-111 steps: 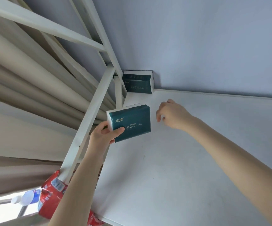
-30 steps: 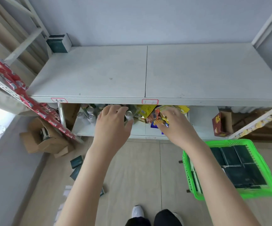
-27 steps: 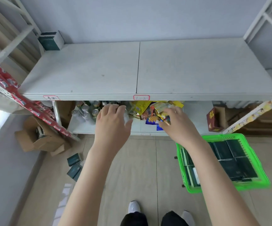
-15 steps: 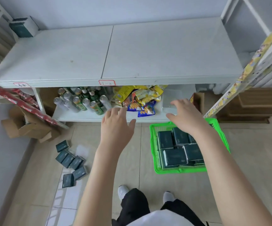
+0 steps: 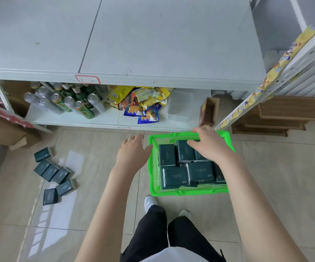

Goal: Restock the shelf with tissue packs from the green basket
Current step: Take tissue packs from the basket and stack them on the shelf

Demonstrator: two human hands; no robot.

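The green basket (image 5: 188, 191) stands on the floor in front of the shelf, filled with several dark teal tissue packs (image 5: 174, 175). My right hand (image 5: 208, 143) reaches over the basket's far end with fingers spread, above the packs and holding nothing. My left hand (image 5: 133, 151) hovers open at the basket's left rim, also holding nothing. The wide white top shelf board (image 5: 152, 38) spans the upper part of the view, and its visible part is bare.
The lower shelf holds several cans (image 5: 67, 101), snack bags (image 5: 143, 103) and a small brown box (image 5: 208, 110). Several loose tissue packs (image 5: 53, 174) lie on the floor at left, beside cardboard (image 5: 5, 133). Wooden crates (image 5: 283, 116) sit at right. My feet (image 5: 150, 202) stand just behind the basket.
My view has dropped from the shelf corner to the floor. Both hands have come down from the shelf to the basket, and the pack my left hand held earlier is gone from it.
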